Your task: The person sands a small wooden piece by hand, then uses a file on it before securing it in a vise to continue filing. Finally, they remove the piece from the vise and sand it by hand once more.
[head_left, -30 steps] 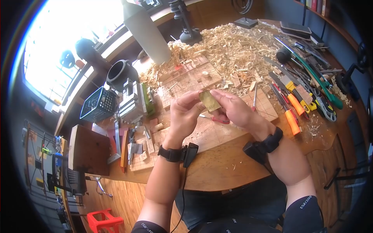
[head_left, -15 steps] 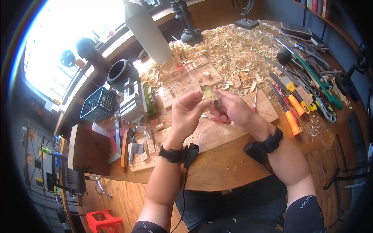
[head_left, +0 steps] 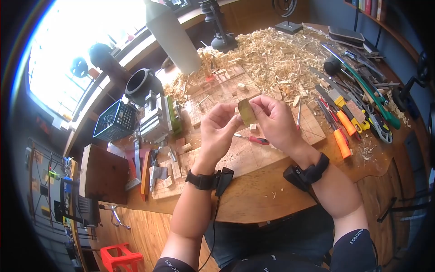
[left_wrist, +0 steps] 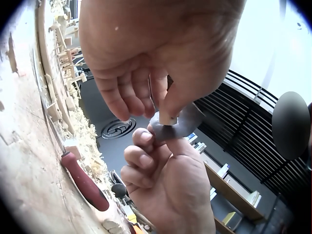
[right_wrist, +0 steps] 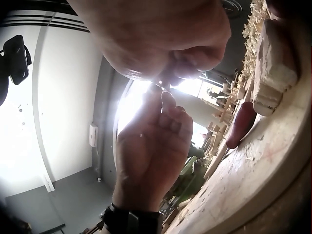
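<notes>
Over the work board my left hand (head_left: 218,129) pinches a small pale wooden piece (left_wrist: 168,118) between thumb and fingers. A bent piece of sandpaper (head_left: 246,112) is in my right hand (head_left: 275,119), held by thumb and fingertips. Its yellowish back faces up in the head view, its grey side shows in the left wrist view. The sandpaper lies right at the wooden piece. Below the hands a red-handled tool (head_left: 258,140) with a thin metal shaft rests on the board. In the right wrist view the fingers hide the wooden piece.
A heap of wood shavings (head_left: 276,54) covers the back of the table. Orange-handled tools (head_left: 340,143), saws and files lie at the right. On the left are a metal vise (head_left: 154,120), a dark crate (head_left: 114,119) and a wooden box (head_left: 104,174).
My right hand has moved up a little, and the sandpaper has turned from lying flat to standing more upright. The red handle below now shows more fully.
</notes>
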A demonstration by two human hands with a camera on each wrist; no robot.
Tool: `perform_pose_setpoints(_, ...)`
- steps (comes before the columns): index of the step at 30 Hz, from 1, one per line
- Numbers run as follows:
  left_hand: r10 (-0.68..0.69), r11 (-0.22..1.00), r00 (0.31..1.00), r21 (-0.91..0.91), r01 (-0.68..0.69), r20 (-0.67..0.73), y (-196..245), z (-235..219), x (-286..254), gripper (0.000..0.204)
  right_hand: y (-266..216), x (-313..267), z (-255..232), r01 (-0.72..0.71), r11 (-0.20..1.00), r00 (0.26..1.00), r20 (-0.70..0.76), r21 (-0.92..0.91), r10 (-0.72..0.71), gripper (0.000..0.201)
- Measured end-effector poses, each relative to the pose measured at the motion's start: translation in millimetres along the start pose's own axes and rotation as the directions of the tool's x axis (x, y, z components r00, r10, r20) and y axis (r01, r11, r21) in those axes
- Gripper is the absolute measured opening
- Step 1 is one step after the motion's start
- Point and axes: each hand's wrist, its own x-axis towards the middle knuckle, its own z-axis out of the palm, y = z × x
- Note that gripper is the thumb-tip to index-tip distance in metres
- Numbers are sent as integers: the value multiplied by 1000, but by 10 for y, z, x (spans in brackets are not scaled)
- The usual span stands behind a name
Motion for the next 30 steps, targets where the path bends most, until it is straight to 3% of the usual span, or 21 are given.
perform_pose_setpoints(2,-9,1000,1000,-6,9,-8,28,15,11,19,-56,-24,-9,-29,995,1000,9,96,28,20)
perform_pose_setpoints(4,-2,1000,1000,27,2,-28,56,31,20,19,-166,-48,-66,71,984,993,110,-162,-53,16)
perform_pose_setpoints(8,1,999,997,32,2,-79,66,57,22,19,-117,-40,-67,166,959,981,138,-229,-136,18)
perform_pose_setpoints(10,6,999,996,47,-2,-85,46,49,30,20,-189,-49,-69,-22,999,986,163,-45,29,17)
perform_pose_setpoints(13,54,995,997,87,-49,-50,-3,1,43,21,-188,-14,-78,-112,994,976,185,-19,114,19)
perform_pose_setpoints(16,51,996,999,74,-49,-18,-5,25,35,21,-84,-24,-13,-98,985,991,106,143,83,21)
perform_pose_setpoints(19,22,998,999,64,-20,-26,40,32,27,19,-75,-29,-41,-84,996,991,110,41,79,18)
perform_pose_setpoints(23,9,995,1000,95,-9,-4,68,-3,28,16,-152,-42,-20,-50,997,997,66,50,47,14)
perform_pose_setpoints(26,-86,993,996,85,88,-27,101,-7,24,15,-158,-38,-26,-77,989,996,54,127,71,11)
perform_pose_setpoints(28,-113,989,994,102,112,7,77,-32,25,18,-43,-3,-49,211,973,978,9,-94,-211,8)
perform_pose_setpoints(30,-131,985,991,111,129,9,73,-22,16,19,-68,-12,-68,238,960,971,4,-144,-240,7)
